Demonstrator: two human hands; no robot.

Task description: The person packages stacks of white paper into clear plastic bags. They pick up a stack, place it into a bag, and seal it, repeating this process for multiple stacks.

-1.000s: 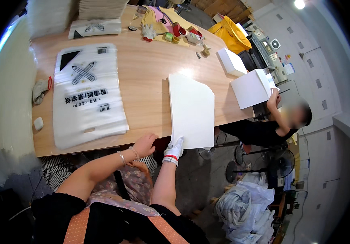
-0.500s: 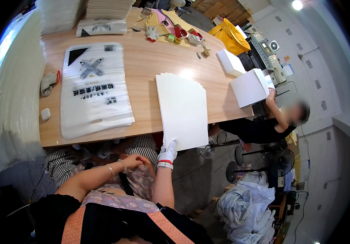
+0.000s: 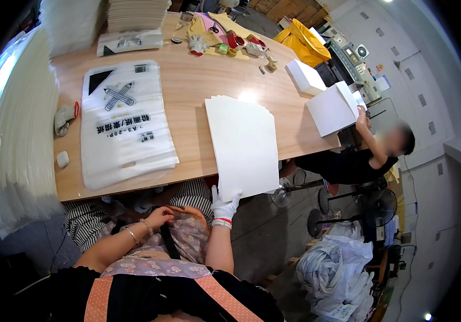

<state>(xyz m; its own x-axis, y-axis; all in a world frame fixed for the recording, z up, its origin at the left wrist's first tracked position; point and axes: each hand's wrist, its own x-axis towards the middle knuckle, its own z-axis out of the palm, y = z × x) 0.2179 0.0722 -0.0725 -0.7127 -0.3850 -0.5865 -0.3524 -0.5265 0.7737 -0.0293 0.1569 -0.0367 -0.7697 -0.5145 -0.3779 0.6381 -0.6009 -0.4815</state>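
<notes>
While the paper [image 3: 246,145] overhangs the near edge of the bench [image 3: 186,96], the gloved right hand [image 3: 226,203] touches the paper's near left corner, visible fingers apart. The bare left hand [image 3: 159,217] hovers by the apron [image 3: 190,239], fingers curled; whether they grip anything, I cannot tell. Bags [image 3: 126,137] lie toward the bench's near left corner.

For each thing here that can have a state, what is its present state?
White paper sheets: stacked, edges uneven, overhanging the table
Right hand: gloved, fingers spread, at the sheets' near corner
Left hand: bare, fingers loosely curled
Pencil-printed plastic bags: stacked flat
Red-cuffed glove left of bags: crumpled, unworn
Scissors: open or shut unclear
</notes>
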